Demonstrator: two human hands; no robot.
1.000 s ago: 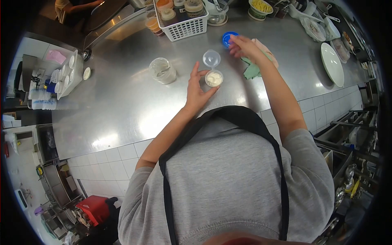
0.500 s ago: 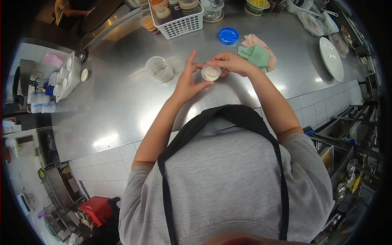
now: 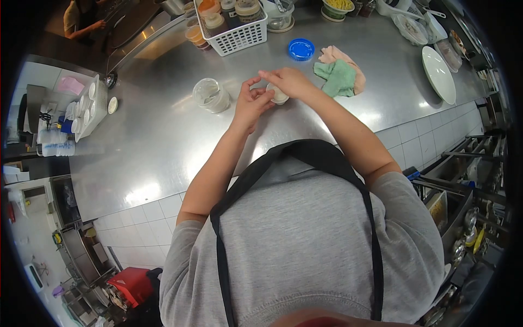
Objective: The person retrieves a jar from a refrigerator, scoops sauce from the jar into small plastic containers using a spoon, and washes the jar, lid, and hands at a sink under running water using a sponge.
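Observation:
A small clear plastic cup (image 3: 280, 97) with creamy white contents is between my hands above the steel counter. My left hand (image 3: 254, 105) is closed at its left side, fingers curled and the thumb against it. My right hand (image 3: 291, 83) wraps over the cup from the right and covers part of its top. Its fingertips reach across to the left hand's fingers. Whether a lid is on the cup is hidden. Left of the hands stands an open clear jar (image 3: 212, 96) with white residue on its walls. A blue screw lid (image 3: 301, 49) lies beyond the right hand.
Green cloth (image 3: 336, 77) and pink cloth (image 3: 357, 77) lie right of my hands. A white basket (image 3: 235, 42) of sauce containers stands at the back. An oval white plate (image 3: 438, 74) is at the right, a tray (image 3: 92, 109) of small cups at the left. Another person (image 3: 81, 24) is at the top left.
My left hand's spread fingers have curled in at the cup. My right hand has shifted left over the cup, hiding more of it. The other person's arm has moved.

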